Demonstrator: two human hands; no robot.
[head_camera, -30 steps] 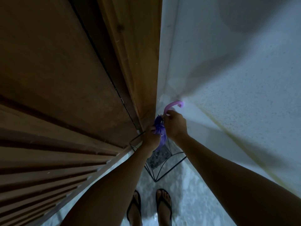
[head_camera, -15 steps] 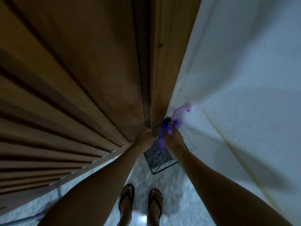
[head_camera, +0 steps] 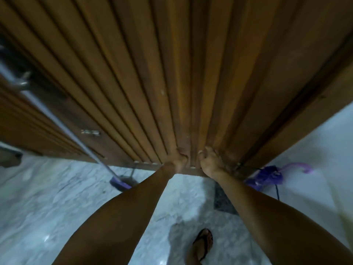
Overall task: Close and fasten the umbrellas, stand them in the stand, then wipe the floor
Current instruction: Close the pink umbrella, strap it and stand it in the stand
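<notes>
The purple umbrella point(head_camera: 267, 176) with a pink hooked handle point(head_camera: 298, 166) stands folded in the black wire stand point(head_camera: 277, 191) at the right, in the corner beside the door frame. Neither hand touches it. My left hand point(head_camera: 178, 159) and my right hand point(head_camera: 210, 163) hang side by side in front of the ribbed wooden door, fingers curled loosely, nothing in them. The stand's lower part is hidden behind my right forearm.
A mop with a metal pole point(head_camera: 57, 119) and purple head point(head_camera: 120, 183) leans against the wooden door point(head_camera: 172, 73) at the left. Pale marble floor point(head_camera: 47, 207) stretches below. My sandalled foot point(head_camera: 203, 243) is at the bottom. A white wall point(head_camera: 324, 140) is at the right.
Both hands have let go of the umbrella, which stays in the stand. My view has swung left, so the stand now sits at the right and the mop has come into sight.
</notes>
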